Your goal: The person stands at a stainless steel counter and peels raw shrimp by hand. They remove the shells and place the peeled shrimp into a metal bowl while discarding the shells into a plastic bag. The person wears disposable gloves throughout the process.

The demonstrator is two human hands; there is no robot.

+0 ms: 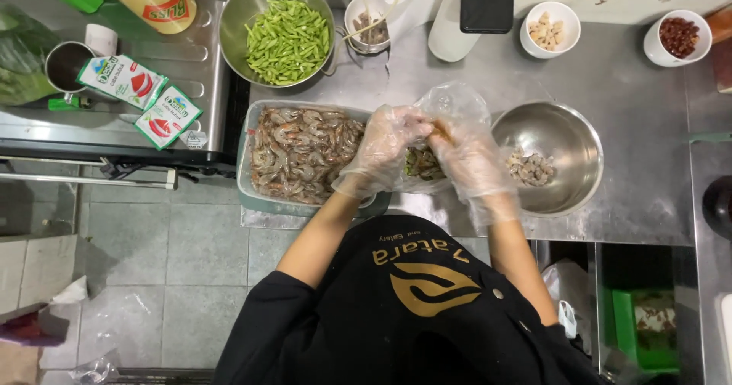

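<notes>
While most of the catch is unpeeled, the work looks to be in its early part: the rectangular tray at the counter edge holds a deep heap of whole shrimp, and the steel bowl to the right holds only a small cluster of peeled shrimp. Between tray and bowl, a clear plastic bag seems to take the shells, though its contents are blurred.

Both hands wear loose clear gloves and meet over that bag. The left hand is curled closed around one shrimp, and the right hand pinches the same shrimp from the other side, fingers bent as if stripping its shell.

Farther back on the steel counter stand a large bowl of cut green beans, a small cup with sticks, and two white cups of nuts or beans. Sauce packets lie well apart on the left. Nothing blocks the short path from tray to bowl.
</notes>
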